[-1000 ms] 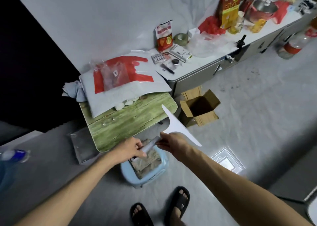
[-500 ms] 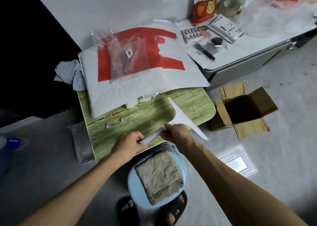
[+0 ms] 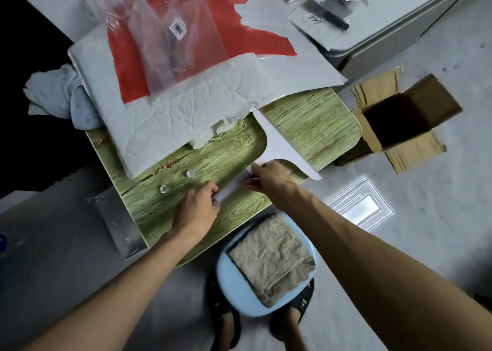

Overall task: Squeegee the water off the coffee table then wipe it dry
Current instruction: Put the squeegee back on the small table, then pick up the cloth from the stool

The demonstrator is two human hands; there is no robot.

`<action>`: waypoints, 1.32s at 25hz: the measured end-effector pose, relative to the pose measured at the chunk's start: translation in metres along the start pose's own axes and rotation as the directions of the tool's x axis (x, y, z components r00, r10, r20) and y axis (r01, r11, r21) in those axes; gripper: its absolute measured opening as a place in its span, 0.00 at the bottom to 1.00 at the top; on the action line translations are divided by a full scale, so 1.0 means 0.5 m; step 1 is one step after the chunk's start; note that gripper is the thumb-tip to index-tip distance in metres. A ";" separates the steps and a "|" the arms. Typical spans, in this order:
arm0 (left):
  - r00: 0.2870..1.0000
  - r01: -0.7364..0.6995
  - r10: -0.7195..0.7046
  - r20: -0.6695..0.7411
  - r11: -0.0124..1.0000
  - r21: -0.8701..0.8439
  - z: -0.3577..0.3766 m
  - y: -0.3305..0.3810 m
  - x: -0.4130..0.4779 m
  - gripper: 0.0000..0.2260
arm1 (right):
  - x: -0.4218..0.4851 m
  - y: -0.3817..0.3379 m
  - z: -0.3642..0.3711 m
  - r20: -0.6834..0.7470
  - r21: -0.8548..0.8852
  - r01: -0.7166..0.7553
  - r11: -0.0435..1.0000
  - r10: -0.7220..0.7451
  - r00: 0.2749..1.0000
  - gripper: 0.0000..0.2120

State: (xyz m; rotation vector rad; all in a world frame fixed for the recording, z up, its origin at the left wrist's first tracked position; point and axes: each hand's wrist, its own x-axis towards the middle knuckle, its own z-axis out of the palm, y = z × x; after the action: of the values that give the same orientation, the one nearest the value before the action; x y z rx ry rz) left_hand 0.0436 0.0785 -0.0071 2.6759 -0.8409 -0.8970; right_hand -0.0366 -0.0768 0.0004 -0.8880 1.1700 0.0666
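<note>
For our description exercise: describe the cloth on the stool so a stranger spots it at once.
Find the green wood-grain table. By its near edge stands a pale blue stool; the cloth lies folded on it. It is beige and flat, unlike the crumpled blue rag.

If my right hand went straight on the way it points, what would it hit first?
Probably the near edge of the paper towel sheet, after bare coffee table; depth is unclear.

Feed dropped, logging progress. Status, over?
Gripping squeegee: left hand at handle end, right hand near blade. Blade over coffee table, right part. Ahead: paper sheet covering far half, droplets.
</note>
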 end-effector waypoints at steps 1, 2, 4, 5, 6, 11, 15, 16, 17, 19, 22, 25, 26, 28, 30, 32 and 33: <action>0.999 -0.026 0.026 0.033 1.000 0.003 -0.003 -0.008 -0.001 0.12 | -0.009 -0.001 -0.001 0.012 0.050 0.001 0.999 -0.002 1.000 0.08; 0.998 -0.050 0.050 0.040 0.999 0.006 -0.008 -0.013 -0.008 0.14 | -0.022 0.003 -0.008 0.024 0.086 0.012 0.996 -0.015 1.000 0.07; 0.992 -0.122 0.123 -0.022 0.992 0.030 -0.022 -0.014 -0.032 0.15 | -0.053 0.031 -0.043 0.008 0.052 0.048 0.997 -0.048 0.999 0.06; 0.981 -0.184 0.186 -0.053 0.982 0.042 -0.029 -0.007 -0.048 0.14 | -0.074 0.056 -0.069 -0.031 -0.045 0.056 0.997 -0.057 0.998 0.08; 0.966 -0.252 0.254 -0.053 0.967 0.038 -0.028 0.003 -0.065 0.13 | -0.092 0.085 -0.099 -0.083 -0.201 0.054 0.978 -0.072 0.994 0.10; 0.874 -0.251 0.265 0.407 0.964 -0.088 0.076 0.036 -0.123 0.11 | -0.087 0.271 -0.208 -0.164 -0.813 -0.109 0.571 -0.046 0.985 0.21; 0.826 -0.139 0.147 0.545 0.989 -0.055 0.185 -0.010 -0.098 0.16 | 0.021 0.405 -0.212 -0.210 -0.864 -0.098 0.494 -0.176 0.962 0.24; 0.830 -0.126 0.131 0.542 0.991 -0.047 0.204 -0.021 -0.090 0.17 | 0.042 0.426 -0.211 -0.248 -0.867 -0.113 0.486 -0.223 0.943 0.24; 0.835 -0.113 0.115 0.539 0.993 -0.036 0.217 -0.028 -0.083 0.19 | 0.054 0.436 -0.211 -0.279 -0.863 -0.132 0.488 -0.243 0.929 0.23; 0.846 -0.094 0.093 0.525 0.995 -0.024 0.240 -0.034 -0.075 0.20 | 0.058 0.444 -0.216 -0.268 -0.860 -0.104 0.499 -0.269 0.925 0.19; 0.864 -0.083 0.083 0.496 0.996 -0.023 0.249 -0.019 -0.083 0.24 | 0.007 0.426 -0.218 -0.148 -0.821 0.047 0.569 -0.292 0.945 0.05; 0.864 -0.096 0.115 0.490 0.993 -0.063 0.215 0.028 -0.101 0.30 | -0.107 0.382 -0.222 -0.002 -0.754 0.181 0.632 -0.278 0.961 0.08; 0.862 -0.102 0.134 0.489 0.991 -0.092 0.191 0.053 -0.108 0.31 | -0.153 0.358 -0.230 0.015 -0.729 0.216 0.650 -0.301 0.954 0.08; 0.856 -0.153 0.202 0.475 0.978 -0.141 0.130 0.116 -0.128 0.29 | -0.251 0.295 -0.261 -0.002 -0.667 0.258 0.699 -0.347 0.938 0.09; 0.833 -0.255 0.299 0.465 0.954 -0.157 0.058 0.204 -0.169 0.22 | -0.364 0.226 -0.308 -0.076 -0.611 0.253 0.750 -0.374 0.924 0.11; 0.807 -0.393 0.403 0.432 0.912 -0.116 -0.011 0.308 -0.213 0.14 | -0.466 0.165 -0.361 -0.148 -0.572 0.242 0.784 -0.389 0.909 0.12; 0.792 -0.464 0.456 0.406 0.882 -0.083 -0.039 0.362 -0.235 0.11 | -0.507 0.140 -0.388 -0.192 -0.555 0.234 0.798 -0.396 0.898 0.12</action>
State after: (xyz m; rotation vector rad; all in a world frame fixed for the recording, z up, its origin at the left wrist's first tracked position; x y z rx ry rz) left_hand -0.1037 -0.0022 0.1298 2.1427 -1.5182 -1.3380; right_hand -0.3273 -0.0548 0.1477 -1.6212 1.2891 -0.0330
